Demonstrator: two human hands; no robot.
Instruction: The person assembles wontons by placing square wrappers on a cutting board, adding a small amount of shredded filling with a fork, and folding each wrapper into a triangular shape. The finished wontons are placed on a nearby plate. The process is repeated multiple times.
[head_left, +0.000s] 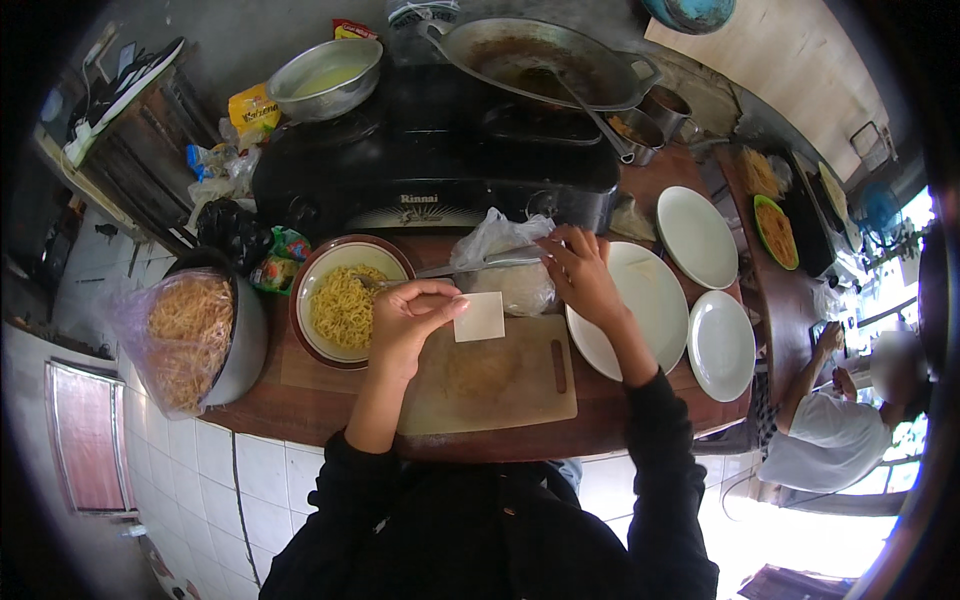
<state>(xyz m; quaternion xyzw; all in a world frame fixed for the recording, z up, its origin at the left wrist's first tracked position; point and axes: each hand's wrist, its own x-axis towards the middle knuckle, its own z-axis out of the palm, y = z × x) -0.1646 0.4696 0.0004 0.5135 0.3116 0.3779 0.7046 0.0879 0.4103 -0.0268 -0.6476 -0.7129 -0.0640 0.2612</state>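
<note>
I see the sheet, pale and square, above the far edge of the board, its left edge pinched between thumb and fingers of the left hand. I judge it light, thin and pliable, easy to crease or tear; I'd hold it gently by an edge or corner. The right hand is beyond the board's far right corner, beside the bag; its fingers are bent, but I cannot tell whether they grip anything. Left of the board sits the bowl of noodles; to its right, a plate. The left fingers cover the sheet's left edge, and cloudy plastic obscures the bag's contents.
</note>
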